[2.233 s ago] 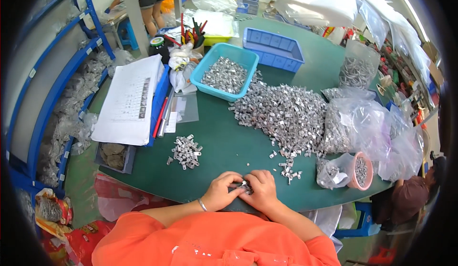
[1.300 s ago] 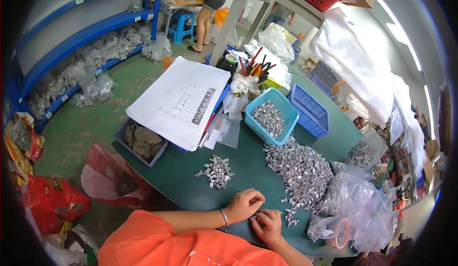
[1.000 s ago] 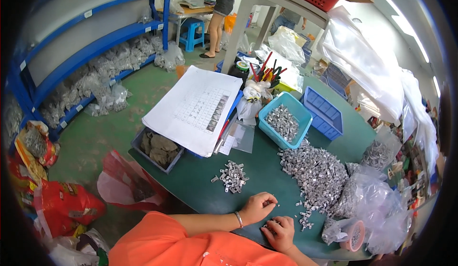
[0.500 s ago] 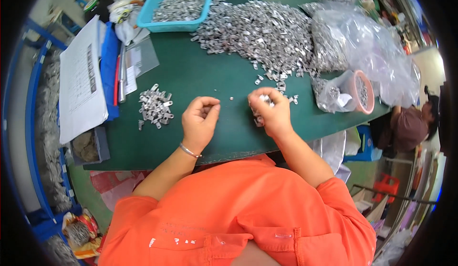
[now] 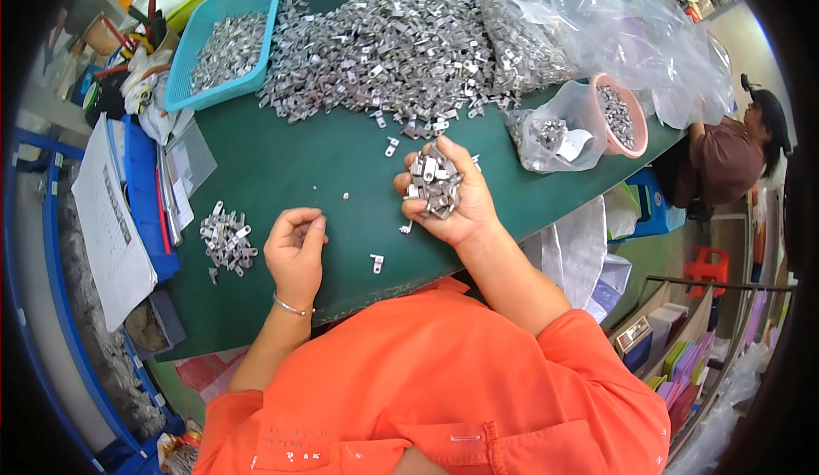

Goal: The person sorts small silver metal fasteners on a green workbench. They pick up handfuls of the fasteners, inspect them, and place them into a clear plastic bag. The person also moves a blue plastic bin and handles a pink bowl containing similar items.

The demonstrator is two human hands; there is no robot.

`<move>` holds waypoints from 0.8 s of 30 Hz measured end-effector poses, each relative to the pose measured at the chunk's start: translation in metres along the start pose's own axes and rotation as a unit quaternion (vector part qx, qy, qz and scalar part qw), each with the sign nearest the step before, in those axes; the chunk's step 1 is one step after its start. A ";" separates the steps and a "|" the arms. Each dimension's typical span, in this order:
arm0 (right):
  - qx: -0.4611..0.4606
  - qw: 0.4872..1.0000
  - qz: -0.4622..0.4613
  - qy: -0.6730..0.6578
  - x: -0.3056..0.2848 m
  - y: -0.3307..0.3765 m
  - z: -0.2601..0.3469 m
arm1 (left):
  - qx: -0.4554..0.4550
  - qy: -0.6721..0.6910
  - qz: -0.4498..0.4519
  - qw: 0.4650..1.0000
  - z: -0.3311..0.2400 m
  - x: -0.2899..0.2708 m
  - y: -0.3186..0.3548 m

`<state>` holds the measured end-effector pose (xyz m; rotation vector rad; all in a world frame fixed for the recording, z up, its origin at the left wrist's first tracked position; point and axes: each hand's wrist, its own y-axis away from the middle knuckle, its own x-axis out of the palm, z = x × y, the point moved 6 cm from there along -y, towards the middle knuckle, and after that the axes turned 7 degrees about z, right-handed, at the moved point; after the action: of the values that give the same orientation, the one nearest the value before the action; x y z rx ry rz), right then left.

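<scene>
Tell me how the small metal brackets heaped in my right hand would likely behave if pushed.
The small metal brackets look like bare metal, so each is probably stiff. Piled together in your right hand, some could slip out when nudged. Flat and bent, they would likely slide rather than roll.

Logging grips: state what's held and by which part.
The right hand cups a clump of metal brackets, fingers around its sides; whether the left hand holds anything cannot be told.
</scene>
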<state>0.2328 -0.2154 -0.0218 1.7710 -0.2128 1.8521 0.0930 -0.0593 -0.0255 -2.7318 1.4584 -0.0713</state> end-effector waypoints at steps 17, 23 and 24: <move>-0.332 0.939 -0.087 -0.005 -0.067 0.239 0.093 | -0.008 -0.100 0.000 0.995 0.002 -0.001 0.002; -0.421 0.890 -0.151 -0.089 -0.130 0.288 0.124 | -0.005 -0.107 0.006 0.994 0.004 -0.006 -0.002; -0.424 0.884 -0.162 -0.112 -0.138 0.286 0.124 | -0.007 -0.112 0.004 0.994 0.003 -0.006 -0.003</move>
<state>0.1947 -0.5511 -0.0655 1.2708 -0.6578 1.0473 0.0923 -0.0529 -0.0284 -2.6418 1.4117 0.2383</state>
